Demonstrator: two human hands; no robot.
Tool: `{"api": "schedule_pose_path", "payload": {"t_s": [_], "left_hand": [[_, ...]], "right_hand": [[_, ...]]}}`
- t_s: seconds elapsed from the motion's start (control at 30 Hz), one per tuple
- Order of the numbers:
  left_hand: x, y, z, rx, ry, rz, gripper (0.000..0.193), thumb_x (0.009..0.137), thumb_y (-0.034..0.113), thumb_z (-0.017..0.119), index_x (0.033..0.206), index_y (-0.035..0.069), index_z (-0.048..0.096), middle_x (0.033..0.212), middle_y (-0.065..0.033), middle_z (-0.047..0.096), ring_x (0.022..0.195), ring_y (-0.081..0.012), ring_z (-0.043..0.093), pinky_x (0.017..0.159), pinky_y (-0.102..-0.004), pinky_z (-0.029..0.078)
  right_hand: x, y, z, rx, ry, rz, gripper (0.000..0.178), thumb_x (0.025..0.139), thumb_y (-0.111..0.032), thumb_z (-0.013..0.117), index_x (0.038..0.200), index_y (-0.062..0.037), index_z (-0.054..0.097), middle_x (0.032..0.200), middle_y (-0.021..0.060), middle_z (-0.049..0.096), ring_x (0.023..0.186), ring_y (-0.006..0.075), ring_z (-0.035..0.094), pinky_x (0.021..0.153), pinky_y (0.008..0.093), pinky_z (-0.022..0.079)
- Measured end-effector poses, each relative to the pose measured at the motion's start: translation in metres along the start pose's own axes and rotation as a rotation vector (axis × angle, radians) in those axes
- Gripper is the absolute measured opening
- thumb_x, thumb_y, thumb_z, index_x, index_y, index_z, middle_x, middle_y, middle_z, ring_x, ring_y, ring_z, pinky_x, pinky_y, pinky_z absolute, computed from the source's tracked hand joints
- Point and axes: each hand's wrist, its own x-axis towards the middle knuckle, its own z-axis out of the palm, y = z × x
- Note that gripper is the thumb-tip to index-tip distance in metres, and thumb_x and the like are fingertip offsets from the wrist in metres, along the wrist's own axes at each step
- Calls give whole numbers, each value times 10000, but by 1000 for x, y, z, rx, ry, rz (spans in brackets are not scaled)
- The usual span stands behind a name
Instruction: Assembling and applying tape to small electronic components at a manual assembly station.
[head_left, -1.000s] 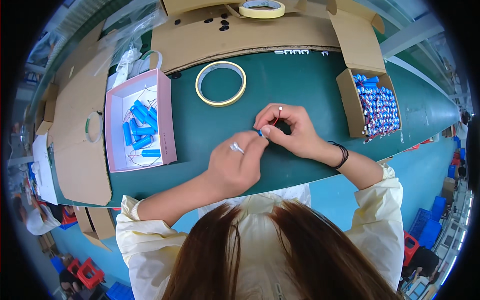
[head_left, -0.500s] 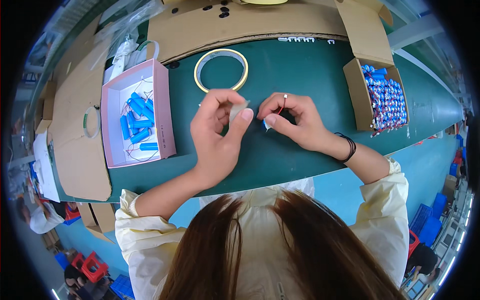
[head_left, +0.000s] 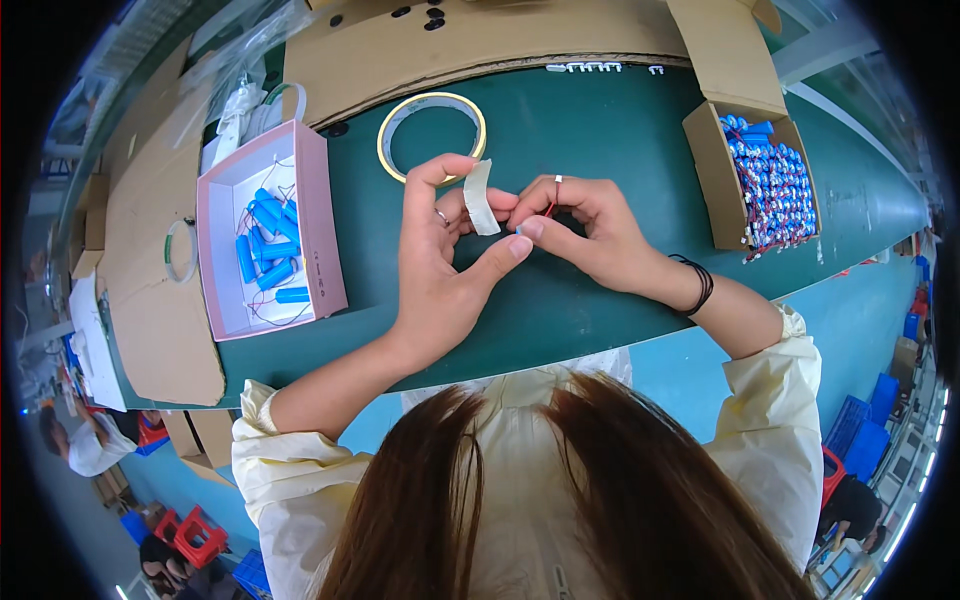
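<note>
A short strip of cream masking tape hangs from the index fingertip of my left hand. The thumb and other fingers of that hand reach across to my right fingertips. My right hand is closed on a small blue cylindrical battery, mostly hidden by the fingers. Its red lead and a white connector show above the right index finger. Behind my left hand a roll of masking tape lies flat on the green table.
To the left, a pink box holds several loose blue batteries with wires. A cardboard box at the right is packed with wired batteries. Cardboard sheets cover the back, near small white clips. Other people sit farther off.
My left hand has moved right, its thumb and lower fingers now meeting the right hand. The tape strip, earlier pinched by the thumb, now hangs from the index finger.
</note>
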Motion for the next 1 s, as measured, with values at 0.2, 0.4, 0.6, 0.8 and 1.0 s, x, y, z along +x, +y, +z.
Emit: {"api": "schedule_pose_path", "payload": {"t_s": [0.2, 0.4, 0.6, 0.8, 1.0], "left_hand": [[-2, 0, 1, 62, 2, 8, 568, 723, -58, 641, 1162, 62, 303, 940, -97, 564, 892, -159, 556, 818, -285, 430], [-5, -15, 0, 267, 9, 174, 552, 711, -82, 632, 1155, 48, 330, 934, -118, 576, 850, -167, 582, 767, -280, 453], [-5, -11, 0, 307, 28, 299, 545, 702, -102, 626, 1152, 33, 350, 929, -139, 585, 843, -184, 595, 744, -276, 464], [1, -16, 3, 197, 75, 156, 582, 720, -47, 677, 1181, 29, 330, 1017, -98, 525, 891, -181, 580, 798, -277, 457], [-11, -5, 4, 297, 131, 92, 614, 730, -95, 617, 1218, 52, 276, 954, -121, 526, 945, -207, 548, 841, -304, 408]], "right_hand": [[-2, -2, 1, 32, -4, 20, 113, 844, -87, 554, 861, 17, 597, 831, 43, 575, 758, 82, 508, 691, 223, 411], [-5, 1, 4, 114, 17, 2, 145, 859, -117, 555, 871, 21, 598, 849, 49, 572, 759, 83, 504, 694, 229, 414], [-5, -6, 3, 94, 13, 12, 134, 852, -97, 563, 888, 27, 598, 867, 65, 588, 793, 101, 543, 705, 242, 436], [1, 3, -4, -255, 99, -243, 164, 778, -121, 646, 897, -14, 615, 804, 99, 612, 711, 184, 590, 628, 283, 462], [5, 13, 6, -231, 105, -380, 221, 749, -216, 664, 781, -4, 609, 697, 104, 583, 585, 226, 571, 525, 316, 443]]}}
